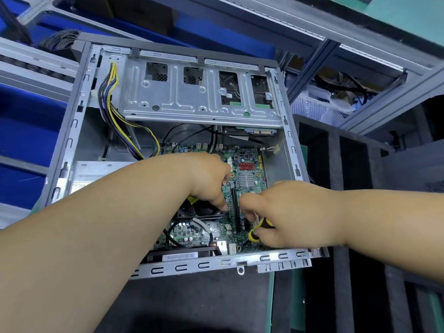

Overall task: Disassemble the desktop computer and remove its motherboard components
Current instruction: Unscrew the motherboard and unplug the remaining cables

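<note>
The motherboard (247,179) sits low in the open case (79,109). Beside its CPU fan (199,210), the left hand (206,179) curls fingers downward, apparently onto the fan; the right hand (283,212) grips a yellow-black screwdriver (260,228). A slipping tip could gouge the board.

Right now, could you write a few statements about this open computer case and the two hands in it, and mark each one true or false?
1. The right hand holds a screwdriver with a yellow and black handle. True.
2. The motherboard has already been lifted out of the case. False: it lies inside the case, under both hands.
3. A bundle of yellow, black and purple wires runs down the case's left side. True.
4. The left hand rests on the metal drive cage at the top. False: it reaches down to the board beside the black fan.
5. The side of the case is open, showing its inside. True.
</note>
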{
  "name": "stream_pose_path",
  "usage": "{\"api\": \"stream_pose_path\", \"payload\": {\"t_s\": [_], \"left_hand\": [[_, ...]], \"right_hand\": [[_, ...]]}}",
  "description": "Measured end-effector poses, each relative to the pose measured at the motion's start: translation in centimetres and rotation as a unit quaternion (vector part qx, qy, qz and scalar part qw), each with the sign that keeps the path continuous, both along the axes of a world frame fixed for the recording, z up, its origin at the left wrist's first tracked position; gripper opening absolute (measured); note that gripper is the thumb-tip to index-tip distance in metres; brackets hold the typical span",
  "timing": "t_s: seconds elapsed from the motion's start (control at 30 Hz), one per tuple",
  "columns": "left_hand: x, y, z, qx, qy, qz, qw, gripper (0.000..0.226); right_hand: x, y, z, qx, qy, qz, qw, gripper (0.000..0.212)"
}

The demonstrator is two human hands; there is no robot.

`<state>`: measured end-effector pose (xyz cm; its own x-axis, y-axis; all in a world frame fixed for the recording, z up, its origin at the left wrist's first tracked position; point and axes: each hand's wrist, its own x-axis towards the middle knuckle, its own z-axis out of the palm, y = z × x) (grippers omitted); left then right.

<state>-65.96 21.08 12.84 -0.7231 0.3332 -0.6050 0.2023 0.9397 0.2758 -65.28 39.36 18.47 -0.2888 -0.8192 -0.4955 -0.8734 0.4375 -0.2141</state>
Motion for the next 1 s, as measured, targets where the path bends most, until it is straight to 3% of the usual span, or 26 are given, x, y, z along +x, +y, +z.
{"api": "stream_pose_path", "payload": {"t_s": [0.2, 0.33, 0.47, 0.6, 0.77, 1.0], "left_hand": [[0.0, 0.0, 0.0, -0.006, -0.002, -0.002, 1.000, 0.076], [0.1, -0.1, 0.2, -0.003, -0.007, 0.001, 1.000, 0.075], [0.1, 0.0, 0.2, -0.004, -0.006, 0.000, 1.000, 0.074], [0.0, 0.0, 0.1, -0.003, -0.006, 0.002, 1.000, 0.074], [0.0, -0.2, 0.0, -0.002, -0.006, 0.003, 1.000, 0.074], [0.0, -0.1, -0.1, -0.005, -0.005, 0.003, 1.000, 0.073]], "right_hand": [[-0.2, 0.2, -0.2, -0.043, -0.032, -0.008, 0.999, 0.014], [0.2, 0.4, -0.6, -0.023, 0.078, 0.034, 0.996, 0.042], [0.4, 0.6, -0.7, -0.037, 0.045, -0.013, 0.998, 0.023], [0.6, 1.0, -0.3, -0.041, 0.007, -0.019, 0.999, 0.017], [0.7, 1.4, -0.3, -0.018, 0.089, 0.037, 0.995, 0.035], [0.4, 1.5, 0.1, -0.039, 0.010, -0.002, 0.999, 0.020]]}}
